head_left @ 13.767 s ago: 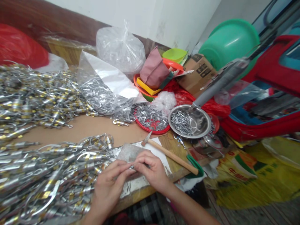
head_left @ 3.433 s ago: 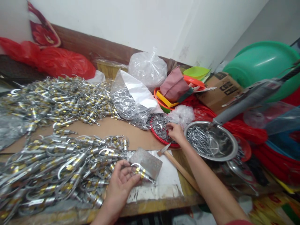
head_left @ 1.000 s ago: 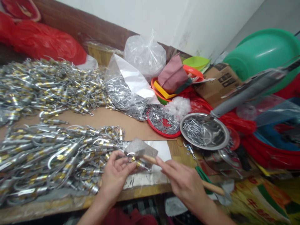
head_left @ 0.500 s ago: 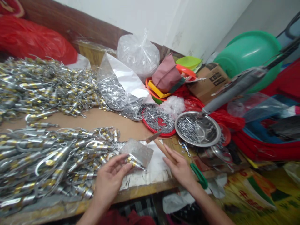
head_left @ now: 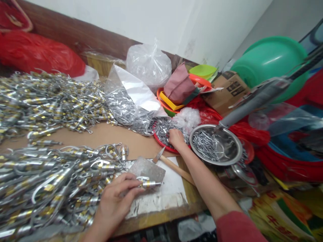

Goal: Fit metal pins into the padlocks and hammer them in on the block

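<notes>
My left hand [head_left: 121, 195] pinches a small silver and brass cylindrical fitting [head_left: 151, 184] with a thin metal lever, its narrow tip pointing right. The fitting is over the front of a flat grey metal block [head_left: 148, 171], which rests on white paper. My right hand [head_left: 176, 138] reaches into a red plate [head_left: 158, 140] of small silver metal parts [head_left: 163, 129]. Its fingers are curled down among these parts, and the fingertips are hidden. A hammer [head_left: 176, 168] with a wooden handle lies beneath my right forearm, its head beside the block.
Similar fittings [head_left: 55, 181] are heaped at left, with another heap [head_left: 55, 101] behind. A steel bowl [head_left: 236, 153] of metal pins stands right of the plate. A grey tool [head_left: 254, 104] slants over the bowl. Bags and a green basin [head_left: 272, 64] stand behind.
My right hand has let go of the hammer, now lying on the table, and moved forward to the red plate. My left hand still holds the fitting, turned more level.
</notes>
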